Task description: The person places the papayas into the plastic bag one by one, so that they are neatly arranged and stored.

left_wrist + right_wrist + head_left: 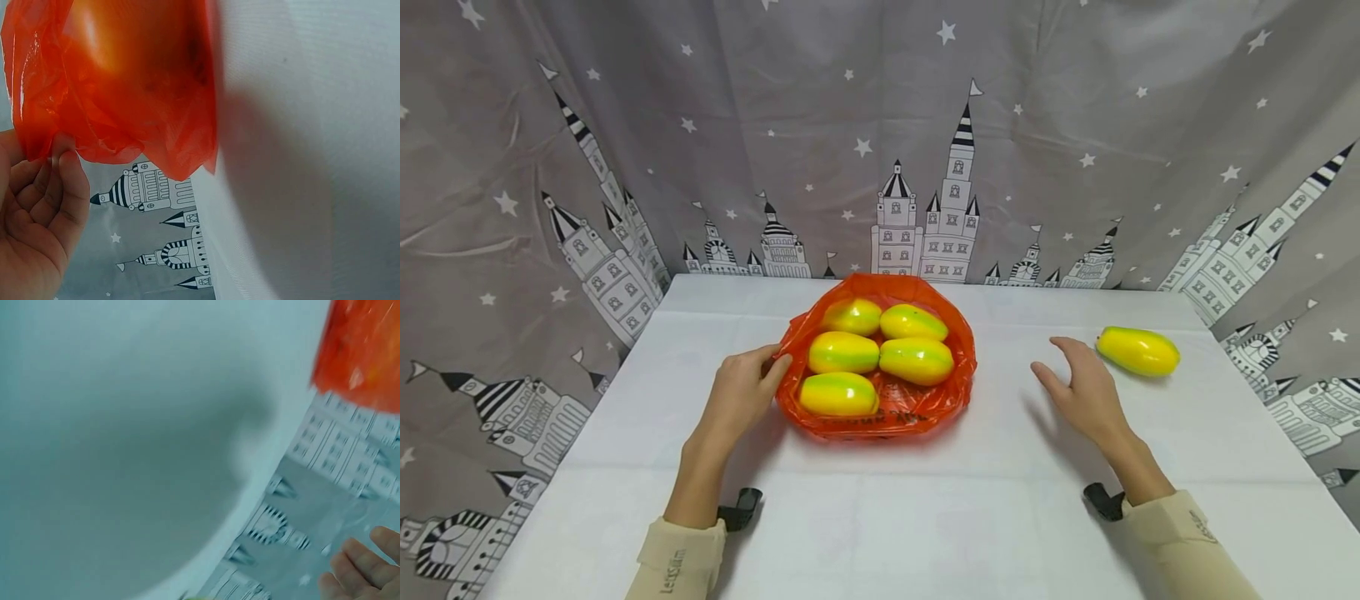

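Note:
A red plastic bag lies spread on the table with its mouth up, and several yellow-green papayas sit inside it. My left hand pinches the bag's left rim between thumb and fingers; the left wrist view shows the fingertips on the thin red film. My right hand hovers over the table to the right of the bag, thumb and fingers apart, holding nothing. Just beyond it, a single papaya lies on the table at the far right.
A white cloth covers the table. Behind and around it hangs a grey curtain printed with castles and stars. Black wrist mounts sit below both hands.

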`<state>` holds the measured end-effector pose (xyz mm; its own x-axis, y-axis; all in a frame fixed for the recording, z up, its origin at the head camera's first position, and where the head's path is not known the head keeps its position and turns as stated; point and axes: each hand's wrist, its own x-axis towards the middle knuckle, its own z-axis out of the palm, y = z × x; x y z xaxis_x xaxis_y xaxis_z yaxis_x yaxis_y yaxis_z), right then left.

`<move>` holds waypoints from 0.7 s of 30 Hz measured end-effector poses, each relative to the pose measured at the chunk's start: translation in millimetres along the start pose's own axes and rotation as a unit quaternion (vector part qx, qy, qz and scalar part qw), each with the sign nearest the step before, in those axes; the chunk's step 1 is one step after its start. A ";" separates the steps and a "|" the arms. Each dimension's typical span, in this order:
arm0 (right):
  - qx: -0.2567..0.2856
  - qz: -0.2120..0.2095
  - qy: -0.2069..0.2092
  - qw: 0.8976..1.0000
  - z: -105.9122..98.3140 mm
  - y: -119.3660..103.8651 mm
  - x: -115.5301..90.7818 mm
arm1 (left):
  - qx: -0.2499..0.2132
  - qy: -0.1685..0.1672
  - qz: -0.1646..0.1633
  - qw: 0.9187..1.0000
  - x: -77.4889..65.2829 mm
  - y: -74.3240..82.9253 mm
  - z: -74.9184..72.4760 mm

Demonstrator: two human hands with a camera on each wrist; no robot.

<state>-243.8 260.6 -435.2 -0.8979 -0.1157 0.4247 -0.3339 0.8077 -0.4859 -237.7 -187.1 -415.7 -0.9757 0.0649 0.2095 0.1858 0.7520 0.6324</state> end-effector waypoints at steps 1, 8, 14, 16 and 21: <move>-0.001 0.002 0.004 1.000 -2.7 5.0 -0.9 | 0.001 0.001 0.002 1.000 0.0 -0.4 0.2; -0.027 0.012 0.025 0.999 -21.4 40.0 -4.8 | -0.001 0.005 0.006 1.000 -0.2 -1.8 0.8; -0.080 0.013 0.028 0.996 -37.3 66.5 -4.8 | 0.000 0.002 0.001 1.000 0.2 -1.5 0.4; -0.086 0.027 0.012 0.996 -42.6 72.4 -3.7 | 0.001 0.002 0.001 1.000 0.5 -1.5 0.4; -0.102 0.070 -0.042 0.991 -50.5 82.1 1.3 | 0.002 0.003 0.001 1.000 0.8 -1.9 0.5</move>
<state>-257.9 356.0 -436.0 -0.9546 -0.0351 0.2957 -0.1473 0.9186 -0.3667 -238.9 -188.2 -417.2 -0.9745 0.0625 0.2154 0.1872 0.7552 0.6282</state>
